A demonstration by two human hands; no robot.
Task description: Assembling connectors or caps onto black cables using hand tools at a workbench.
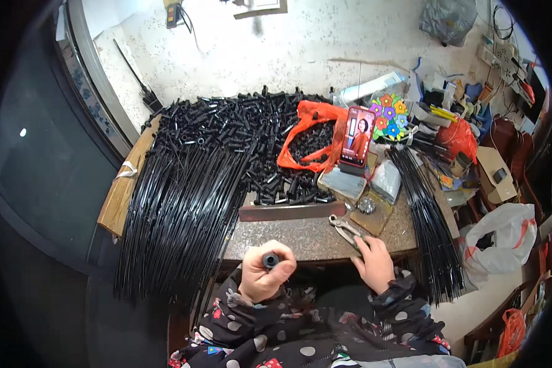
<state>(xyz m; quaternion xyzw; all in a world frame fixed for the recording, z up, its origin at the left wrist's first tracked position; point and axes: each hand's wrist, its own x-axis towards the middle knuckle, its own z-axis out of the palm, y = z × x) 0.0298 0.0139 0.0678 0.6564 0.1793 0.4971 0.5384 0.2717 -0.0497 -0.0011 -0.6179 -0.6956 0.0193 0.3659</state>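
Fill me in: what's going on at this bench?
The person's left hand grips a black tubular part, its round end facing the camera. The right hand is at the handles of pliers on the bench; whether it grips them is unclear. Beyond, small black parts lie heaped, and long thin black pieces overhang the edge on both sides.

No words, numbers or signs legible. Upright red-framed rectangular smartphone [357,137]: tiny pale marks low on lit face, too small to read. White crinkled plastic bag with red markings [510,240], at right: red marks broken by folds, unreadable. Long white-and-blue box [374,87] behind smartphone: surface too blurred for reading.
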